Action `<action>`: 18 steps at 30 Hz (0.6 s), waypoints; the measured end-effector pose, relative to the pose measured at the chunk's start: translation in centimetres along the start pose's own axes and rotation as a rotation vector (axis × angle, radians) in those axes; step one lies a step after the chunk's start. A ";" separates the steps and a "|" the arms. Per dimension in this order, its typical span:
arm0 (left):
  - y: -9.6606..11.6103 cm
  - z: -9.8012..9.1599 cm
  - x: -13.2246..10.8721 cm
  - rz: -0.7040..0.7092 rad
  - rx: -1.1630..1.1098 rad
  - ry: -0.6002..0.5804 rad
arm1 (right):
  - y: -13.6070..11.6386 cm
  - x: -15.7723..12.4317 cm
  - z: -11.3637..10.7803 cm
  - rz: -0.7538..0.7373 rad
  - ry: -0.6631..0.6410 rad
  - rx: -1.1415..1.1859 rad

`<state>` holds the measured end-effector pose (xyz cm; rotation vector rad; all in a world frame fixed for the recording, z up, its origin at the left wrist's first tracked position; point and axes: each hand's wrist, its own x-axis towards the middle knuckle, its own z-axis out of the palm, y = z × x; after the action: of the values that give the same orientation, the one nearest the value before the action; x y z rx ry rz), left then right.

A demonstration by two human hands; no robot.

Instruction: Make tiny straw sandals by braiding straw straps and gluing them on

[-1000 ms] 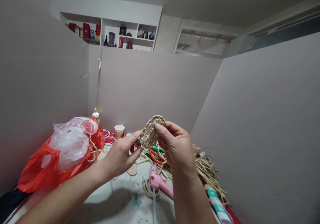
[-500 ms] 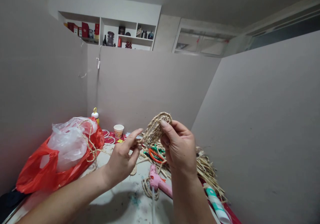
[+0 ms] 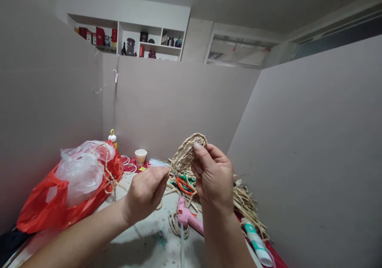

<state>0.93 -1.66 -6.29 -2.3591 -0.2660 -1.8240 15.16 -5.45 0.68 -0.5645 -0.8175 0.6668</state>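
An oval coil of braided straw cord [image 3: 186, 152] is held up above the table, tilted. My right hand [image 3: 213, 172] pinches its right end between thumb and fingers. At the coil's lower left edge my left hand [image 3: 147, 190] is closed, thumb and forefinger pinching the cord's strand where it leaves the coil. The strand [image 3: 109, 172] trails left across the plastic bags. Below the hands lies a pink glue gun [image 3: 186, 216] with a clear glue stick in its back. Scissors with orange handles [image 3: 185, 186] lie behind it.
Red and clear plastic bags [image 3: 79, 176] fill the table's left side. A paper cup [image 3: 140, 156] and a yellow-topped bottle [image 3: 112, 137] stand at the back. Straw bundles [image 3: 247, 204] and a white-green roll [image 3: 256, 242] lie right. Grey partitions [image 3: 179, 100] enclose the table.
My left thumb and forefinger have closed together on the strand beside the coil; before, they were more spread. My right hand keeps its hold. The view has shifted slightly.
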 end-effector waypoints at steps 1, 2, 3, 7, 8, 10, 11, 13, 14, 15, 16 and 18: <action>-0.1 0.0 0.0 0.008 0.007 -0.004 | 0.0 0.0 0.0 -0.001 -0.001 0.004; -0.2 -0.1 0.0 0.013 0.022 -0.002 | 0.1 -0.1 0.0 -0.001 -0.005 0.006; -0.2 -0.2 0.0 0.014 0.044 0.002 | 0.2 -0.1 0.0 0.001 -0.010 0.005; -0.2 -0.5 0.2 0.027 0.120 0.020 | 0.4 -0.1 -0.1 -0.006 -0.025 -0.015; -0.1 -0.5 0.2 0.031 0.135 0.019 | 0.5 -0.1 0.0 -0.011 -0.020 -0.015; 0.1 -0.6 0.3 0.029 0.178 0.020 | 0.4 -0.1 0.0 -0.021 -0.001 -0.012; 0.2 -0.5 0.4 0.027 0.200 0.019 | 0.4 -0.1 0.0 -0.026 0.010 -0.010; 0.2 -0.4 0.3 0.022 0.230 0.006 | 0.4 -0.1 0.1 -0.032 0.024 -0.008; 0.2 -0.3 0.2 0.025 0.227 -0.009 | 0.4 -0.1 0.1 -0.035 0.025 -0.005; 0.1 -0.1 0.1 0.027 0.218 -0.031 | 0.4 -0.2 0.2 -0.039 0.025 0.000; 0.0 0.0 0.0 0.029 0.209 -0.057 | 0.5 -0.2 0.2 -0.046 0.026 0.002; -0.3 0.3 -0.3 0.022 0.212 -0.097 | 0.7 -0.3 0.2 -0.067 0.017 -0.007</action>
<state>1.05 -1.31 -6.67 -2.2958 -0.4206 -1.5871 14.67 -5.18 0.19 -0.5465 -0.8198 0.5972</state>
